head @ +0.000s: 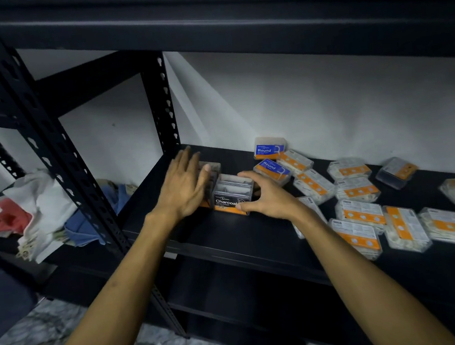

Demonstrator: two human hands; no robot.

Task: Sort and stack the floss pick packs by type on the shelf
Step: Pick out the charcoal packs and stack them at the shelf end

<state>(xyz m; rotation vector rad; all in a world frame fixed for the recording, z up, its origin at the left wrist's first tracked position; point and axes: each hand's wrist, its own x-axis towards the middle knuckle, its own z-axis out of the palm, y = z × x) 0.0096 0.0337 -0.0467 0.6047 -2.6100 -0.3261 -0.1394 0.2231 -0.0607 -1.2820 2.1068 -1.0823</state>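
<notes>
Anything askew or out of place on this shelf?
Yes. The packs right of the Charcoal pack lie scattered at mixed angles, mostly label-down; one dark pack sits alone among them. Nothing looks damaged.

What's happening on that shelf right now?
A person is sorting floss pick packs on a black shelf. The right hand grips a Charcoal pack standing upright near the shelf's left end, while the left hand, fingers straight, rests against another pack beside it. Two blue Round packs sit behind, and many packs lying label-down remain scattered to the right.
</notes>
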